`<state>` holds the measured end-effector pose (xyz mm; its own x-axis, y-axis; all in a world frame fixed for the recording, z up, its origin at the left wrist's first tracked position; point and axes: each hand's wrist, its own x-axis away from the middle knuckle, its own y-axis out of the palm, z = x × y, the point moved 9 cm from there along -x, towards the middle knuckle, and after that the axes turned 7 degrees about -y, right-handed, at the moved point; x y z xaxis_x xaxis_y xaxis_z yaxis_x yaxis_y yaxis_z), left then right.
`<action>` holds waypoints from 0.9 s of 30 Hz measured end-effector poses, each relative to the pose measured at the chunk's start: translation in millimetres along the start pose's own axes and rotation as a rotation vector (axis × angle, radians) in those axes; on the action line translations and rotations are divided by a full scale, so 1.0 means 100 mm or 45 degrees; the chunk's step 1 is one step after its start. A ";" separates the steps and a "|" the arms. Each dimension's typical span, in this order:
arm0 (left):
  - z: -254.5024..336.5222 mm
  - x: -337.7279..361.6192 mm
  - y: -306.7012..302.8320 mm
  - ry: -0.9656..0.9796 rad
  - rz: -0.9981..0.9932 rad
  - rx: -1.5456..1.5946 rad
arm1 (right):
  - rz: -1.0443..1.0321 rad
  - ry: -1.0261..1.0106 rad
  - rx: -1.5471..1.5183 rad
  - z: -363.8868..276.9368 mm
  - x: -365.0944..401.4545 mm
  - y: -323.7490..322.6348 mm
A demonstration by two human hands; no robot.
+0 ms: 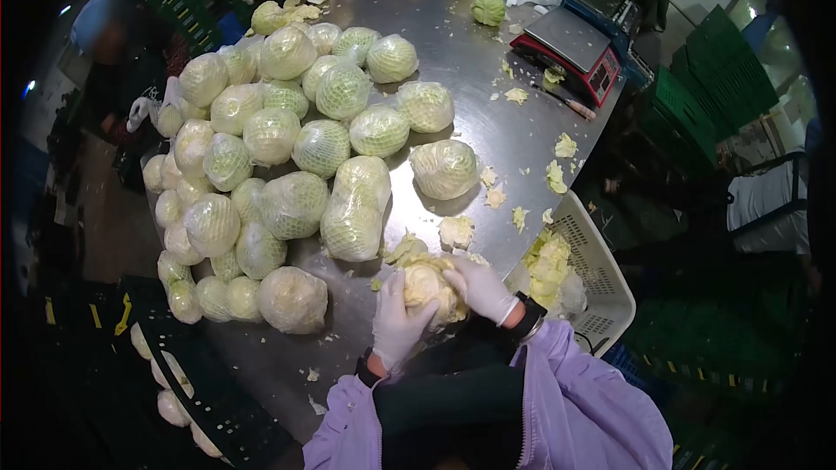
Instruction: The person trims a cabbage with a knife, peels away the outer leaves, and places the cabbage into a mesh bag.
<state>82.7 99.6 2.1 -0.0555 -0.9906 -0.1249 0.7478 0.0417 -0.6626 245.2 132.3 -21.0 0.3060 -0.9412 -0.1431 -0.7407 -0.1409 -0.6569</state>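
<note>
Watching through the head cam, I've got my left fingers (392, 289) and right fingers (463, 273) grasping a pale bare cabbage (425, 285) between them, by the near edge of the tabletop (488, 78). Plastic-wrapped cabbages (321, 147) crowd beyond and left of the fingers; a white basket (604, 277) holding loose leaves (549, 263) sits just right of them.

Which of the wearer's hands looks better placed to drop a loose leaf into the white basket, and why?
Probably the right hand: it touches the cabbage on the side nearer the white basket, which holds leaves. The left hand, on the cabbage's other side, is farther away.
</note>
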 end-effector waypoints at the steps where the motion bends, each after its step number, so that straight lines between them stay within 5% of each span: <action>1: 0.00 0.00 0.01 0.009 -0.006 -0.004 | -0.035 0.078 -0.090 0.08 -0.06 -0.07; 6: -0.08 0.00 -0.04 0.013 -0.113 0.102 | -0.069 0.372 -0.491 0.23 -0.07 -0.05; 13: -0.11 0.08 -0.10 -0.165 -0.211 -0.037 | -0.030 0.001 -0.040 -0.24 -0.08 0.16; 16: -0.20 0.12 -0.05 -0.199 -0.199 -0.087 | -0.029 0.383 -0.179 0.33 -0.26 0.18; 20: -0.46 0.25 -0.16 -0.093 -0.315 0.036 | -0.173 0.315 0.142 0.86 -0.32 0.21; 22: -0.50 0.34 -0.22 -0.094 -0.327 0.048 | -0.211 0.263 0.233 0.53 -0.31 0.08; 24: -0.53 0.44 -0.21 -0.099 -0.344 0.063 | 0.020 0.042 0.261 -0.12 -0.36 -0.16; 27: -0.58 0.49 -0.16 -0.193 -0.259 0.003 | -0.301 -0.162 0.002 -0.69 -0.17 0.15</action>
<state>29.5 57.9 -36.4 -0.1054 -0.9868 0.1231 0.7331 -0.1607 -0.6609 187.9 124.5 23.2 0.5430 -0.8361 -0.0776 -0.6389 -0.3514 -0.6844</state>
